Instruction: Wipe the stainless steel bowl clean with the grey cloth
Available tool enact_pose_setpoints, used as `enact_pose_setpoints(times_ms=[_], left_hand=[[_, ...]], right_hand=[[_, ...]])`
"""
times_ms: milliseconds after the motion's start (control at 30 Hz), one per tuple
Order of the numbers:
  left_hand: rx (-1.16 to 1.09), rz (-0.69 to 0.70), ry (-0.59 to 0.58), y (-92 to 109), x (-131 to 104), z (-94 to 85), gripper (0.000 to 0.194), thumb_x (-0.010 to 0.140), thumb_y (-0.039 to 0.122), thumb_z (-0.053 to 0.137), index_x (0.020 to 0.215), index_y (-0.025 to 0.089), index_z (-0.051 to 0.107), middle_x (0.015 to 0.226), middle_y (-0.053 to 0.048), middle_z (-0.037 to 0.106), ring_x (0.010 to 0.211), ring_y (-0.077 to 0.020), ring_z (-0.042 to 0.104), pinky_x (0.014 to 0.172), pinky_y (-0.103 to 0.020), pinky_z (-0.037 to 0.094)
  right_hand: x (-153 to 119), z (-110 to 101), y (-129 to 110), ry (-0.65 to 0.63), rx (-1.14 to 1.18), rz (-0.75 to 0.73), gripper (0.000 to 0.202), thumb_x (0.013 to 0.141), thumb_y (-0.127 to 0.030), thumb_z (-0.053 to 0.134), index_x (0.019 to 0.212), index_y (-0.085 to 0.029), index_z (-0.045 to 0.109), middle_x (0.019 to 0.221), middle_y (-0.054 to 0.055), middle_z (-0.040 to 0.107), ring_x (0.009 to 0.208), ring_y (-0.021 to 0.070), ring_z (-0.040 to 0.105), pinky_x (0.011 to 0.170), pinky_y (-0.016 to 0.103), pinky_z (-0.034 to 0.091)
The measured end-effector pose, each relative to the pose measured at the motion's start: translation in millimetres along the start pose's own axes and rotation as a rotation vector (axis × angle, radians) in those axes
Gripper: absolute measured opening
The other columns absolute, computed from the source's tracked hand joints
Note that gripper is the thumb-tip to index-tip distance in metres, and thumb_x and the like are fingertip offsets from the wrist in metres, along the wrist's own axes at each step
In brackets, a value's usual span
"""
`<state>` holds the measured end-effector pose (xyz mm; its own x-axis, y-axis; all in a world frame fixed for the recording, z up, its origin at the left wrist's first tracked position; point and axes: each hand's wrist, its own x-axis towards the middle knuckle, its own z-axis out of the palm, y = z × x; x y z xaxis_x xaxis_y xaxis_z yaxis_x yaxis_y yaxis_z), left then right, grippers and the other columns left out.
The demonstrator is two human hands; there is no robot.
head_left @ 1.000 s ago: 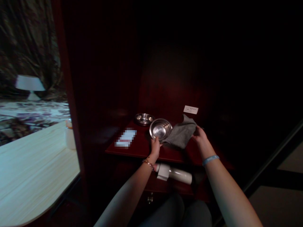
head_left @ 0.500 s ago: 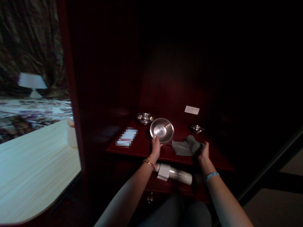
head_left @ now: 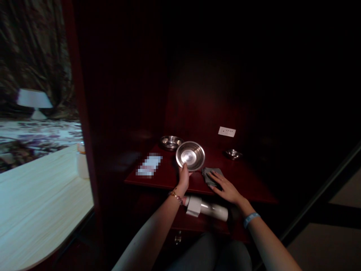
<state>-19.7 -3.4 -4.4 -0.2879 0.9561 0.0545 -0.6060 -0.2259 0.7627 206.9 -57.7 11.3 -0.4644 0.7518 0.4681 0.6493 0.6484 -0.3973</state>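
Note:
A shiny metal bowl (head_left: 191, 155) is tilted toward me above the dark red desk top, gripped at its near rim by my left hand (head_left: 184, 178), thumb inside the edge. My right hand (head_left: 225, 186) lies spread, fingers apart, on a grey cloth (head_left: 212, 174) that is folded on the desk just right of the bowl. Its fingertips rest on the cloth and are not closed round it. Behind the held bowl stands another metal bowl (head_left: 171, 142). A small metal dish (head_left: 233, 154) is at the back right.
The red desk top (head_left: 166, 175) carries a blurred white item (head_left: 149, 165) at its left. A socket plate (head_left: 227, 131) is on the back wall. Below the desk lies a white bottle-like object (head_left: 213, 210). At far left are a pale wooden table (head_left: 42, 210) and a lamp (head_left: 35, 98).
My right hand has let go of the cloth's right part and moved left. The cloth, partly spread before, is now folded smaller under it. My left hand still holds the bowl.

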Motion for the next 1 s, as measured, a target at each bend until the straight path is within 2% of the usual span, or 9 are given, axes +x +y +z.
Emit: enact_pose_setpoints(times_ms=[100,233,333,500,600,700,800,867,1000], left_hand=[[-0.025,0.005,0.006,0.4,-1.1,0.4,0.045,0.089,0.033,0.049,0.133,0.022,0.047,0.138,-0.011,0.052,0.115,-0.0216,0.058,0.081,-0.031,0.056],[-0.054,0.006,0.003,1.6,-2.6,1.4,0.044,0.089,0.032,0.050,0.133,0.023,0.047,0.135,-0.012,0.055,0.112,-0.0219,0.060,0.083,-0.034,0.056],[-0.047,0.001,0.011,1.6,-2.8,1.3,0.046,0.090,0.031,0.050,0.135,0.024,0.045,0.138,-0.011,0.053,0.115,-0.0227,0.058,0.084,-0.035,0.056],[-0.006,-0.008,0.030,-1.1,-2.0,1.6,0.046,0.090,0.031,0.051,0.135,0.024,0.046,0.136,-0.012,0.053,0.115,-0.0240,0.057,0.083,-0.037,0.057],[0.020,-0.023,-0.009,-2.8,-1.7,2.6,0.048,0.089,0.034,0.053,0.135,0.024,0.045,0.132,-0.012,0.056,0.112,-0.0247,0.060,0.082,-0.038,0.058],[0.046,-0.039,-0.044,-4.0,-1.3,3.1,0.051,0.088,0.042,0.055,0.133,0.021,0.047,0.133,-0.014,0.056,0.110,-0.0260,0.061,0.081,-0.040,0.058],[0.080,-0.071,-0.051,-5.7,-0.2,2.8,0.056,0.087,0.052,0.053,0.130,0.016,0.051,0.134,-0.017,0.054,0.113,-0.0282,0.059,0.081,-0.041,0.057],[0.099,-0.092,-0.050,-7.4,1.1,2.5,0.061,0.085,0.057,0.052,0.129,0.015,0.053,0.132,-0.017,0.056,0.115,-0.0292,0.059,0.082,-0.040,0.057],[0.139,-0.068,-0.101,-8.9,3.7,2.2,0.063,0.086,0.063,0.045,0.124,0.014,0.059,0.124,-0.017,0.063,0.118,-0.0274,0.058,0.096,-0.039,0.049]], right_hand=[[3.6,0.5,3.4,-0.032,-0.122,0.066,0.061,0.088,-0.054,0.052,0.143,-0.028,0.041,0.152,0.007,0.038,0.141,0.0263,0.034,0.118,0.051,0.022],[1.2,1.2,0.2,-0.185,-0.235,0.062,0.069,0.088,-0.057,0.050,0.147,-0.024,0.035,0.155,0.010,0.031,0.143,0.0281,0.030,0.118,0.051,0.022],[-11.0,1.1,-6.9,-0.215,-0.260,-0.036,0.070,0.085,-0.049,0.059,0.146,-0.024,0.036,0.151,0.009,0.039,0.139,0.0279,0.038,0.116,0.048,0.029],[-36.2,-7.5,-7.5,-0.158,-0.254,-0.102,0.058,0.081,-0.017,0.055,0.138,-0.028,0.050,0.132,0.005,0.062,0.120,0.0229,0.059,0.104,0.039,0.045],[-32.6,-19.0,-7.3,0.108,-0.157,0.060,0.051,0.080,-0.017,0.049,0.129,-0.024,0.059,0.119,0.005,0.070,0.106,0.0233,0.067,0.092,0.035,0.052],[-8.5,-34.6,-19.0,0.578,-0.049,0.341,0.040,0.087,-0.031,0.045,0.109,-0.009,0.070,0.090,0.009,0.075,0.082,0.0265,0.070,0.073,0.034,0.055],[23.6,-42.3,-41.1,0.753,-0.051,0.283,0.041,0.087,-0.028,0.043,0.117,-0.011,0.066,0.099,0.010,0.074,0.092,0.0267,0.068,0.082,0.037,0.054],[41.6,-35.7,-55.1,0.661,-0.117,0.059,0.051,0.083,-0.018,0.042,0.132,-0.019,0.055,0.126,0.007,0.064,0.116,0.0240,0.059,0.102,0.040,0.045],[57.9,4.1,-65.9,0.150,-0.307,-0.196,0.063,0.078,-0.011,0.048,0.140,-0.021,0.047,0.143,0.007,0.050,0.137,0.0229,0.040,0.117,0.045,0.027]])
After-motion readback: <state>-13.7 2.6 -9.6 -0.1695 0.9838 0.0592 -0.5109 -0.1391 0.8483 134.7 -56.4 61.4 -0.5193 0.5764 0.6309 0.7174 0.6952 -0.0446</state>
